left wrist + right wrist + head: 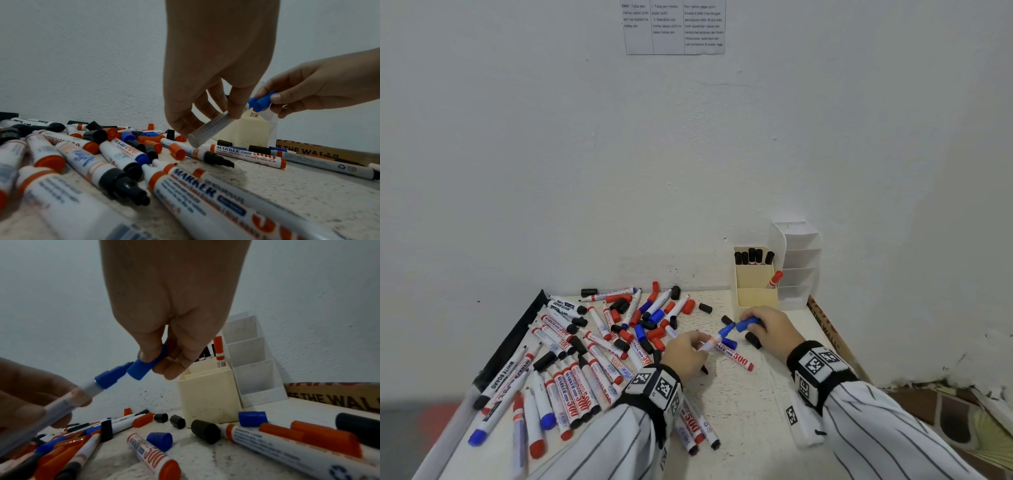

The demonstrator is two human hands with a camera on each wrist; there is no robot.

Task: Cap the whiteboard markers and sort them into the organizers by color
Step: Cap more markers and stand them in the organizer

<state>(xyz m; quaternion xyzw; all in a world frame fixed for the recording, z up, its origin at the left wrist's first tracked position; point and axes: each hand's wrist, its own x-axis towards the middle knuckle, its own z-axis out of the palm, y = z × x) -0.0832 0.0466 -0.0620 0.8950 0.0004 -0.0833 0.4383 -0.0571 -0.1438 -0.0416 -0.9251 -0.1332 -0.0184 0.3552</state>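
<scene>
My left hand (690, 353) pinches the white barrel of an uncapped blue marker (717, 339), tip pointing right. My right hand (767, 325) pinches a blue cap (748, 323) just beyond that tip. In the right wrist view the blue cap (147, 365) has its open end at the marker's blue nib (117, 373), which is barely inside. From the left wrist, the marker barrel (211, 129) slants up toward the cap (263, 101). The cream organizer (756, 277) holds several black-capped markers at the back and one red marker. A white tiered organizer (796, 263) stands beside it.
A heap of red, blue and black markers and loose caps (619, 329) covers the table's left and middle. A red-capped marker (736, 358) and loose black caps (753, 340) lie under my hands. A printed cardboard strip (832, 335) lines the table's right edge.
</scene>
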